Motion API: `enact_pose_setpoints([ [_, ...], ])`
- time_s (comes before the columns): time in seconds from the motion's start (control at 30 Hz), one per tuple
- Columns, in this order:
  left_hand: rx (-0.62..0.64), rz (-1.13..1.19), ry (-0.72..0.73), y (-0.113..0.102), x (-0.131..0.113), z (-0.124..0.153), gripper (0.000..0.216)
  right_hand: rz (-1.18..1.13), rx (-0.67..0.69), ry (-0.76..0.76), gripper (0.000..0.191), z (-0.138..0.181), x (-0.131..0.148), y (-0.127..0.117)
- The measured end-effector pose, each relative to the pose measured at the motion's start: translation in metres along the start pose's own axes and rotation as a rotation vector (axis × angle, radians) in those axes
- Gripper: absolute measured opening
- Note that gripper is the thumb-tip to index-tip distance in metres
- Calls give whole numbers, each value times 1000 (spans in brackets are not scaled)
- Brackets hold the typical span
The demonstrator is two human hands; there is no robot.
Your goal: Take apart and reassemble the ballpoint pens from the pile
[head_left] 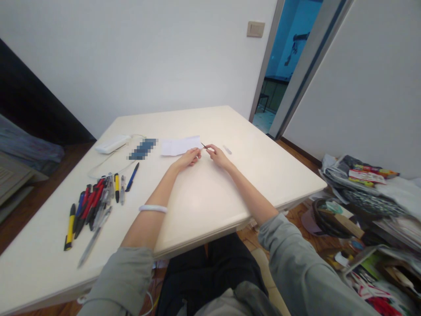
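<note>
Forearms [161,188] converge over table [204,202]; right hand [217,156] pinches dark slim object [204,145]; left hand [188,159] curled, contents unclear.

**Surroundings noted, left to right**

A white device [112,144] is seen at the worktop [283,175]'s far left; a blue item [143,149], pixelated, is laid beside it. A light switch [255,29] is mounted on the wall [164,57], left of a blue-lit doorway [279,57]. At right, a filled bin [310,222] is set on the wooden floor [294,216]; bags and packets [371,199] are heaped near it.
</note>
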State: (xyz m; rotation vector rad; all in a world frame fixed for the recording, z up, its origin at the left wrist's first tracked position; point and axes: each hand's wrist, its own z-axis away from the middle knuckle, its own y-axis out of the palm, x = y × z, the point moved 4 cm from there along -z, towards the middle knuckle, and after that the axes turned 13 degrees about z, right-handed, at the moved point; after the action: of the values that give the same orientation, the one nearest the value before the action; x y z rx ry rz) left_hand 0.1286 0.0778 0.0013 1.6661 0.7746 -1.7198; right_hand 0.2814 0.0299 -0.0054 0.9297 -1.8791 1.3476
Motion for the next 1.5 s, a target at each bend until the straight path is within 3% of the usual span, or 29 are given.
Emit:
enact_pose_setpoints([
  [0.13,41,-87,9,-4,-1,1,34,-124,39,35,16,5,-2,2],
  [0.47,-135,-421,158,-26,-5,-1,39,-506,4,258,13,15,8,-2],
  [0.6,-93,-401,179,-24,-8,0,42,-564,20,273,7,18,10,-2],
  [0.83,-22,-167,10,-21,-5,9,45,-806,-14,337,13,15,5,1],
  [1.5,198,-130,-51,-18,-3,18,39,-754,-90,329,25,-2,11,11],
])
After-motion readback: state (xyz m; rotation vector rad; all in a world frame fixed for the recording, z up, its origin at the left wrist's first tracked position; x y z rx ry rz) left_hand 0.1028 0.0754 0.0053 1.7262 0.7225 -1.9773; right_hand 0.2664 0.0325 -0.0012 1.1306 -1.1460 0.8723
